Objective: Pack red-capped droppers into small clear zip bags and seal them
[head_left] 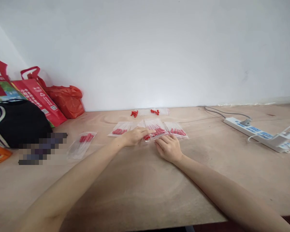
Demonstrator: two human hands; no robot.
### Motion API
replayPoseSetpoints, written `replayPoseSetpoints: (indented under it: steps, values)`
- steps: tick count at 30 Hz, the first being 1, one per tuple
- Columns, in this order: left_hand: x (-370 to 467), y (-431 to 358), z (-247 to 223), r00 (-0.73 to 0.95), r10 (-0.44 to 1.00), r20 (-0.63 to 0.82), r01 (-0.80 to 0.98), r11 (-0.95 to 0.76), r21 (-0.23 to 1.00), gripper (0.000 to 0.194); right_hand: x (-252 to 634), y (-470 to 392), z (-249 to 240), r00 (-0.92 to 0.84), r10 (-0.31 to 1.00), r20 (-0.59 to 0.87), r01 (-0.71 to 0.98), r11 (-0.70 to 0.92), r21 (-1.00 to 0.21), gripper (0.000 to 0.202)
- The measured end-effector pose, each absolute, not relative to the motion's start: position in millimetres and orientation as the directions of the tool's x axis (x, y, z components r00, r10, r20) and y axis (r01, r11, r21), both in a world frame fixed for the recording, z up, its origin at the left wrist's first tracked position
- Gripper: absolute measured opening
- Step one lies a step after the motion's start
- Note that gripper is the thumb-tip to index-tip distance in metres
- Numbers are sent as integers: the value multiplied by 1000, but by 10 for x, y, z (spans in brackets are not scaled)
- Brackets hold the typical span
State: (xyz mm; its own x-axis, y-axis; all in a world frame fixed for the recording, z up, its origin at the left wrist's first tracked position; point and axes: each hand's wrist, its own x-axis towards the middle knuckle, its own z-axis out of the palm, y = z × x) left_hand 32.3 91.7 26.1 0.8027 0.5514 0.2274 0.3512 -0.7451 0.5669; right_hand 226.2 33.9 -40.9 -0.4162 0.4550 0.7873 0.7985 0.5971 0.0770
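Note:
A clear zip bag (155,125) with red-tipped sticks in it lies in front of me, partly overlapping others. My right hand (169,148) is closed on its near edge, the fingers curled and pinching the plastic. From the left, my left hand (136,137) reaches over with its index finger stretched across the bag's red ends; its other fingers are partly hidden. Beneath that hand a few more red pieces (147,137) show. Similar filled bags lie on either side: one on the left (120,129) and another on the right (177,130).
Farther left lies one more filled bag (83,143). Loose red pieces (134,113) and a flat clear bag (145,111) lie by the wall. A white power strip (258,133) with cables is at right; red bags (66,100) and a black bag (19,122) stand left.

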Motion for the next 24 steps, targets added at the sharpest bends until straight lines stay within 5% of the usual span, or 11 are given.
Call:
replayPoseSetpoints:
  steps: [4,10,16,21,24]
  values:
    - [353,810,87,852,497,166,381,-805,455,57,2288,375,-443,-310,594,743,824,558,-102,13]
    - [206,491,-119,592,672,445,539,-740,402,68,2264,337,-404,-334,674,659,787,584,-199,33]
    - [266,367,-286,328,844,424,643,-528,555,41,2199,303,-378,-330,680,654,791,578,-202,34]
    - [327,388,-296,336,841,424,598,-539,593,7,2167,263,-359,-318,687,654,787,576,-222,35]
    - [279,285,-257,366,790,492,605,-603,519,9,2153,222,-353,-299,699,649,800,554,-229,28]
